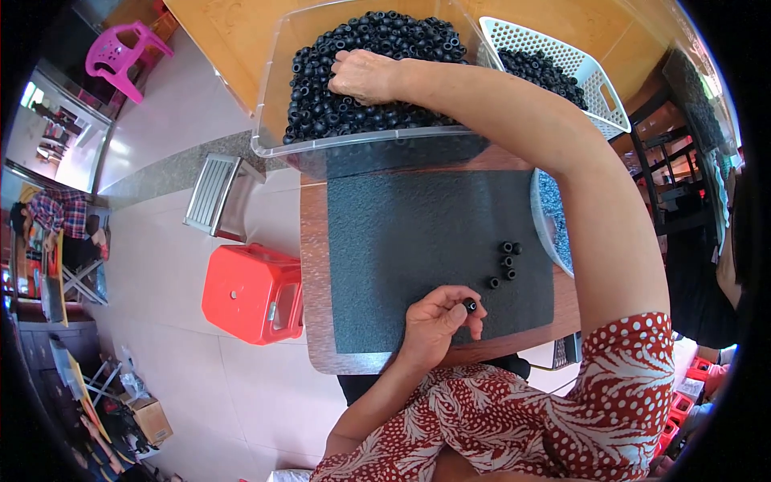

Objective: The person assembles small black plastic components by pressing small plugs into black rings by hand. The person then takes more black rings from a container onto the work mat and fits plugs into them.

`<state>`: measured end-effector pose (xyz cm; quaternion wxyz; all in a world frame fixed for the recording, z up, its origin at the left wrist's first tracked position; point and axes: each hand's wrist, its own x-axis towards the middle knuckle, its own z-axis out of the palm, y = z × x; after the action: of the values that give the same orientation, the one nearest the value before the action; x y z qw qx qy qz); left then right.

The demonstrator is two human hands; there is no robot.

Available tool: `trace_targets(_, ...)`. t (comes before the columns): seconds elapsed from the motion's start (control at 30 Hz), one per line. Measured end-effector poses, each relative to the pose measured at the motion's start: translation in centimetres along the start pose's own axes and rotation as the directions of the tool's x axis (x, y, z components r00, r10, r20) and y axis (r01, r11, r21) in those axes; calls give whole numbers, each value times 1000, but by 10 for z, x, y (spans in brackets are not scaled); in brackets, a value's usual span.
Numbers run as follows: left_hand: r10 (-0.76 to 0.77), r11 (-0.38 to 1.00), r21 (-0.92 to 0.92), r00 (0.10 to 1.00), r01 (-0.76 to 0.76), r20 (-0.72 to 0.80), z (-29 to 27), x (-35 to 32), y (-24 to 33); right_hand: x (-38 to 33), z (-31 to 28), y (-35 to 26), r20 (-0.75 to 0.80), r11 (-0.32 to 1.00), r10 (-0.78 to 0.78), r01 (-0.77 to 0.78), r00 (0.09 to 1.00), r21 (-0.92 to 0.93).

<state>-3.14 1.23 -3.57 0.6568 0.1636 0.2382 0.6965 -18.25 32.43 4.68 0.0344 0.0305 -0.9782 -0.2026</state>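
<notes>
My left hand rests at the near edge of a dark grey mat and pinches one small black rubber ring between thumb and fingers. My right hand reaches far forward into a clear plastic bin heaped with black rubber rings; its palm lies flat on the pile and the fingers are buried among the rings. Several loose black rings lie on the mat to the right of my left hand.
A white perforated basket with more black rings stands at the back right. A shallow bowl of small grey parts sits under my right arm. A red plastic stool and a metal rack stand on the tiled floor to the left.
</notes>
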Motion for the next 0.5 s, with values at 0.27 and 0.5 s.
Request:
trace_targets(0.27,20,1000,9,1000,-20,-8,-3,1,-3,-23,-11,12,72,932,259,-269,963,242)
trace_targets(0.5,15,1000,-4,1000,-15,4,1,0,-1,-33,5,18,-142,929,209,-151,968,337)
